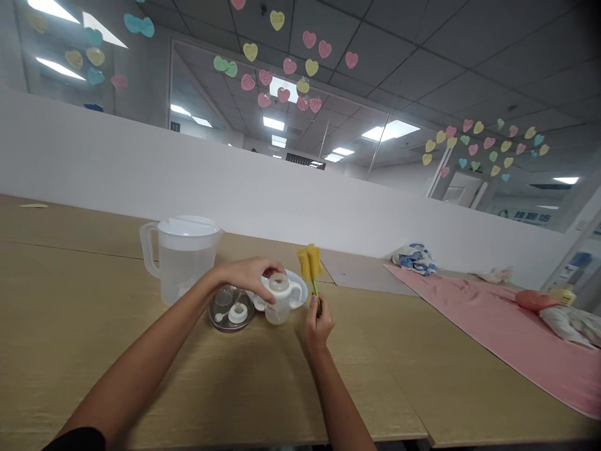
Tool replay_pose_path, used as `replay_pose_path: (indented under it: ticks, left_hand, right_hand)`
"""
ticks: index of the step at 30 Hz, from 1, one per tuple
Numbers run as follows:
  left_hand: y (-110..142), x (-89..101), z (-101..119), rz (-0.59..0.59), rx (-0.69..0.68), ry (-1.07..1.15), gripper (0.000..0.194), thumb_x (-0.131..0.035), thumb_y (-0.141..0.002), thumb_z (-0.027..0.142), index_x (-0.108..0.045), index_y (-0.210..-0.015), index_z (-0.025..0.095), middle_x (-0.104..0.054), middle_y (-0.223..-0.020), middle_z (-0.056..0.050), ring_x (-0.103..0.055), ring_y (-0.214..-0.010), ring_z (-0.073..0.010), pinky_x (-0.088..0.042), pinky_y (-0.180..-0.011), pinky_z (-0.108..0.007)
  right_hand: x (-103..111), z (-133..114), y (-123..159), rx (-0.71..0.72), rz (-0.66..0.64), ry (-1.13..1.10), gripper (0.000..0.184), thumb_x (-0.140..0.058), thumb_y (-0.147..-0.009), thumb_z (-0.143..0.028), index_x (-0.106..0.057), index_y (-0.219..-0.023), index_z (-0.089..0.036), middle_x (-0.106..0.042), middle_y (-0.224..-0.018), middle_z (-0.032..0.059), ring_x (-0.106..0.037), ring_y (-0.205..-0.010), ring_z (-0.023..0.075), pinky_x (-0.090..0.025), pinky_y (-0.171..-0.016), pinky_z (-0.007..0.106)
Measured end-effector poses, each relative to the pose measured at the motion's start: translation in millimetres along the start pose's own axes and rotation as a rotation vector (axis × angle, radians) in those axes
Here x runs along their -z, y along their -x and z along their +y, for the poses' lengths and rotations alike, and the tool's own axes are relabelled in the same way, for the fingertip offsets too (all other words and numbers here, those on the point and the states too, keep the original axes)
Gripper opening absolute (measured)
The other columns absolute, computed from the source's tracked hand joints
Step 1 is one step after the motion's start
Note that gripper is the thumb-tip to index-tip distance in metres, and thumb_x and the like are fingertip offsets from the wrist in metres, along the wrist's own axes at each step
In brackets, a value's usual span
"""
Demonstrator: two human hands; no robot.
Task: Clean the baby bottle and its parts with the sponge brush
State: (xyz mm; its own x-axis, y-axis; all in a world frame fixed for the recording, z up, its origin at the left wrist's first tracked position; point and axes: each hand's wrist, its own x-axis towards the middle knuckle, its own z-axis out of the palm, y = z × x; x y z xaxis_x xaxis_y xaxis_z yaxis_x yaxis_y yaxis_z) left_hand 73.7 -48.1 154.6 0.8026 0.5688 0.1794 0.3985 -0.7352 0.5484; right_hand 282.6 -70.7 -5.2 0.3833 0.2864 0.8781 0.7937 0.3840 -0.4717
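My left hand (253, 275) reaches over from the left and grips a baby bottle (280, 312), which has white side handles and an uncapped top. The thumb lies against the bottle's near side, while the other fingers are partly hidden behind it. Just to the right, my right hand (319, 322) is closed round the green handle of a bottle brush (310, 262). Its yellow sponge head points up, apart from the bottle. A pale bowl (300, 283) shows behind the bottle. Left of it, a round metal tray (228, 326) carries a white bottle collar (238, 312) and other small parts.
A lidded clear pitcher (188, 266) with water stands behind my left forearm. To the right, a pink cloth (483, 319) covers part of the table and bears a doll (539, 302). A crumpled blue-and-white cloth (415, 259) lies by the white wall (300, 207).
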Motion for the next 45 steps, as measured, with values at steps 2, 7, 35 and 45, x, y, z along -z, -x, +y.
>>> replay_pose_path:
  ticks: [2,7,35,45]
  left_hand:
    - [-2.3,4.6,-10.1,0.133,0.019,0.058,0.056,-0.069,-0.058,0.036,-0.057,-0.109,0.018,-0.063,-0.101,-0.003,-0.060,-0.086,-0.0191,-0.045,-0.071,-0.026]
    - [-14.6,0.9,-37.9,0.496,-0.002,-0.259,0.048,-0.063,-0.064,0.024,-0.056,-0.111,0.017,-0.060,-0.114,-0.008,-0.056,-0.101,-0.0230,-0.045,-0.084,-0.031]
    - [-39.4,-57.1,-38.7,0.264,-0.239,-0.856,0.040,-0.061,-0.072,0.011,-0.054,-0.111,0.019,-0.059,-0.106,-0.009,-0.051,-0.096,-0.0226,-0.037,-0.082,-0.033]
    - [-30.6,-11.2,-93.0,0.587,-0.108,-0.907,0.036,-0.048,-0.080,0.005,-0.060,-0.109,0.022,-0.058,-0.110,-0.009,-0.048,-0.104,-0.0227,-0.035,-0.089,-0.038]
  right_hand:
    - [-0.2,1.1,0.9,0.061,-0.011,0.015,0.031,-0.039,-0.090,-0.032,-0.063,-0.087,-0.012,-0.061,-0.062,0.0037,-0.050,-0.050,0.0105,-0.038,-0.052,0.021]
    - [-2.8,2.3,-2.0,0.325,-0.102,0.149,0.026,-0.043,-0.089,-0.025,-0.066,-0.086,-0.013,-0.056,-0.055,0.0003,-0.048,-0.048,0.0082,-0.035,-0.051,0.019]
    - [-0.4,-10.9,-5.8,0.641,-0.108,0.564,0.020,-0.047,-0.087,-0.022,-0.066,-0.088,-0.016,-0.056,-0.058,0.0013,-0.048,-0.052,0.0110,-0.029,-0.053,0.026]
    - [4.5,3.6,-9.6,0.188,-0.044,0.446,0.033,-0.040,-0.089,-0.035,-0.064,-0.075,-0.019,-0.056,-0.053,0.0003,-0.050,-0.050,0.0112,-0.028,-0.050,0.022]
